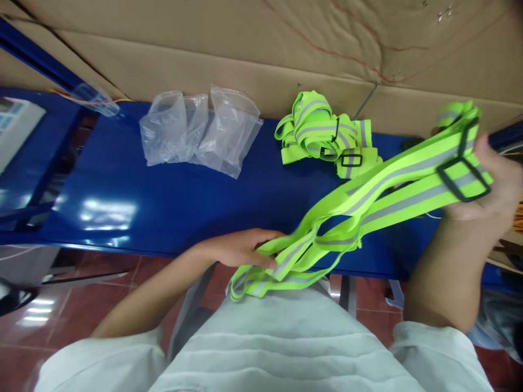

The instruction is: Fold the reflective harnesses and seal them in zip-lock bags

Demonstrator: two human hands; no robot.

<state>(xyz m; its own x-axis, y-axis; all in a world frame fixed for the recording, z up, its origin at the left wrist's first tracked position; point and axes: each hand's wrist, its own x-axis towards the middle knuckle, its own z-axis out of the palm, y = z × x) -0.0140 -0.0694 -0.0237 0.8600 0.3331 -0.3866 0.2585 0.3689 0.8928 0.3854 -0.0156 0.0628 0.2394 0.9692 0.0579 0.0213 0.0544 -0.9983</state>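
Note:
A neon-green reflective strap vest [379, 198] with grey stripes stretches between my two hands over the blue table [171, 207]. My left hand [241, 247] grips its lower bundled end near the table's front edge. My right hand [490, 188] holds the upper end by the black plastic buckle [461, 169], raised at the right. A second, folded green vest [322, 136] with black buckles lies on the table behind.
Clear plastic bags [200, 130] lie crumpled at the back middle of the table. Brown cardboard [261, 49] stands behind as a wall. A white device [16, 125] sits at far left. Red floor tiles [49, 316] show below.

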